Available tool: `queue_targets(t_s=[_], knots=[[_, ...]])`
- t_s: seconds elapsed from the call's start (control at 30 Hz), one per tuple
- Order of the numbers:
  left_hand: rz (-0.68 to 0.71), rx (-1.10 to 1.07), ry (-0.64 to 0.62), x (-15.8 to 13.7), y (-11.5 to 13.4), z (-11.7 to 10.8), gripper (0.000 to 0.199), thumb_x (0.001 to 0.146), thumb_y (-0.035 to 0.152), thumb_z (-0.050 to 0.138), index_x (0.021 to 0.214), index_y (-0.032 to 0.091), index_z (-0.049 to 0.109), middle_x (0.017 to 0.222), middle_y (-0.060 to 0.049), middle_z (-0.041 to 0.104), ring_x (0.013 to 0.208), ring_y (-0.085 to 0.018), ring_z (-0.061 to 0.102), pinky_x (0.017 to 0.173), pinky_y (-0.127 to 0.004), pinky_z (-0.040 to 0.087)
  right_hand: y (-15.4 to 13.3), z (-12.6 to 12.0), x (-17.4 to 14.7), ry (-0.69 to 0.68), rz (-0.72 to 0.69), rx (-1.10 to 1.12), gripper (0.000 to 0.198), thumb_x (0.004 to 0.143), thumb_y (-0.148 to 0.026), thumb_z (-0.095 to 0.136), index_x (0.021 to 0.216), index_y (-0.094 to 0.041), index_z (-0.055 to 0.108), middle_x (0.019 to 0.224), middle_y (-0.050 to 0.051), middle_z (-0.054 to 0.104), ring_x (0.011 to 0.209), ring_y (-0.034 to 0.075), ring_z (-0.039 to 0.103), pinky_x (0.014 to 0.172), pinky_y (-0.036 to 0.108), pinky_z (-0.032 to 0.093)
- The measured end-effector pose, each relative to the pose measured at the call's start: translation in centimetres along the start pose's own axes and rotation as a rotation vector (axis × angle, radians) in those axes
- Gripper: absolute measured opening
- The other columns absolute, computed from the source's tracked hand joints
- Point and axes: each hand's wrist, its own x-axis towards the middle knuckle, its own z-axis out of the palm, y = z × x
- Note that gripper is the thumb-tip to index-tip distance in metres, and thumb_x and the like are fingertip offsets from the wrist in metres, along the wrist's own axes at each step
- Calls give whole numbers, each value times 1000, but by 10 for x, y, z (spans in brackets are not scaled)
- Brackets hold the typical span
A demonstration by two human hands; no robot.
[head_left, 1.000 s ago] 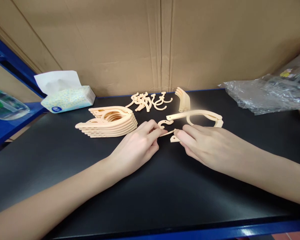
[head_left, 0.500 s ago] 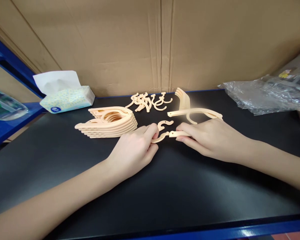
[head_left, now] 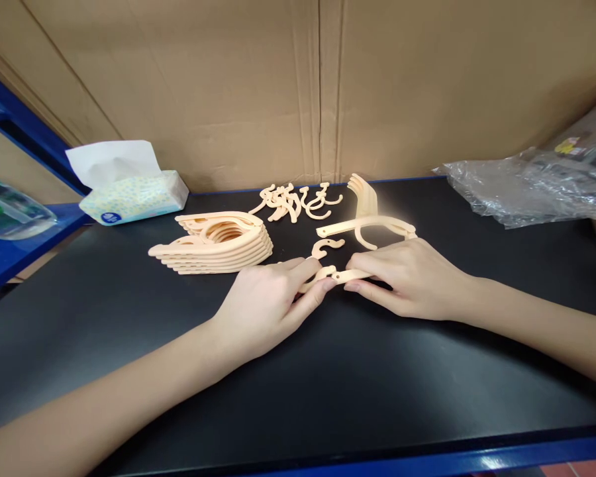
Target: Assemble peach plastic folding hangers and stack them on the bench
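My left hand (head_left: 265,301) is closed on a cream plastic hanger hook (head_left: 309,283), pinched between thumb and fingers. The hook's end meets the holed end of a cream hanger arm (head_left: 350,275), which my right hand (head_left: 410,277) grips. Whether the two parts are joined I cannot tell. A second curved hanger arm (head_left: 392,222) stands above my right hand; its link to the held arm is hidden behind the fingers. Just beyond my fingertips lies a loose hook (head_left: 328,244). Left of my left hand sits a stack of hanger bodies (head_left: 218,248).
Loose hooks (head_left: 283,201) lie in a pile at the back middle. Beside them stand nested hanger arms (head_left: 365,197). A tissue pack (head_left: 134,192) is at back left, crumpled clear plastic bags (head_left: 516,189) at back right. Cardboard (head_left: 203,86) walls off the black table (head_left: 328,391).
My right hand has moved left with the hanger arms, bringing the held arm's end against the hook. My left thumb has stretched forward to the place where they meet.
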Motion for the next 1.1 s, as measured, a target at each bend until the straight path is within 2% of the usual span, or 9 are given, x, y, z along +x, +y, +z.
queue_targets(t_s=[0.2, 0.47, 0.7, 0.9, 1.1], knots=[[84, -110, -48, 1, -4, 1, 32, 103, 31, 26, 82, 19, 47, 71, 3, 53, 60, -13, 52, 55, -24, 32, 1, 0, 1, 51, -52, -5, 30, 100, -34, 42, 81, -17, 58, 64, -2, 61, 56, 11, 55, 53, 25, 29], [30, -249, -85, 2, -2, -4, 37, 103, 34, 23, 82, 20, 50, 70, 3, 54, 64, -13, 54, 58, -24, 36, -1, -3, 1, -8, -14, 24, 36, 101, -36, 37, 84, -17, 62, 62, -1, 63, 50, 10, 53, 48, 25, 26], [83, -165, -107, 1, -1, -4, 36, 103, 32, 22, 74, 20, 40, 67, 3, 49, 57, -13, 48, 54, -24, 34, -3, -1, 0, -2, -28, 11, 32, 100, -34, 40, 87, -17, 64, 66, -1, 67, 53, 11, 56, 49, 25, 25], [179, -59, -123, 1, -6, -2, 27, 99, 37, 40, 78, 21, 40, 60, 6, 48, 49, -12, 48, 49, -23, 28, -5, 1, 0, -9, -6, -8, 36, 101, -37, 37, 89, -17, 65, 64, 0, 67, 52, 11, 56, 48, 25, 24], [254, 88, -125, 0, -10, 0, 32, 103, 40, 30, 78, 22, 36, 55, 5, 49, 43, -13, 47, 44, -24, 22, -6, 0, -1, -69, 10, 15, 40, 101, -38, 35, 89, -18, 68, 66, 2, 69, 55, 12, 59, 49, 25, 26]])
